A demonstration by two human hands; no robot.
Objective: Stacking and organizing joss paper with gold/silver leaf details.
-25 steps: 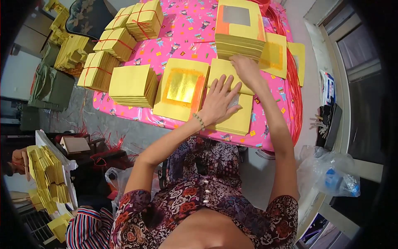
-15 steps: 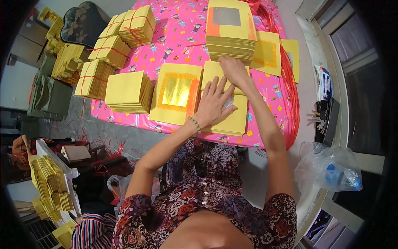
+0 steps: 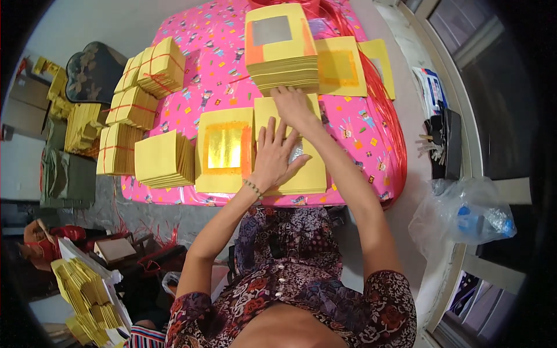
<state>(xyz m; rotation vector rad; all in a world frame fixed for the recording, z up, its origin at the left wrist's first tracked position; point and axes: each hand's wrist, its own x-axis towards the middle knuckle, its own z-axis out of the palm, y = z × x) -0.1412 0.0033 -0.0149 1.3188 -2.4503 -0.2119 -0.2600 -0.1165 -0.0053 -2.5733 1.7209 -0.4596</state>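
On the pink patterned table cover, a yellow paper sheet [image 3: 310, 168] with a silvery patch lies in front of me. My left hand [image 3: 274, 156] rests flat on it, fingers spread, partly covering the patch. My right hand [image 3: 295, 108] presses on the sheet's far part, fingers extended toward the base of a tall yellow paper stack [image 3: 284, 69] with a grey square on top. What lies beneath the right palm is hidden. Left of my hands is a yellow sheet with a gold foil square [image 3: 224, 148], bordered in orange.
A loose yellow paper pile [image 3: 159, 153] and several bundles tied with red string [image 3: 132, 110] stand at the left. More foil sheets [image 3: 341, 66] lie right of the tall stack. Red strands [image 3: 387, 116] hang along the table's right edge. A clear plastic bag [image 3: 464, 217] is at the right.
The view has shifted, so the table and its papers appear farther left and slightly lower. Both hands stay on the same sheet with almost the same pose.
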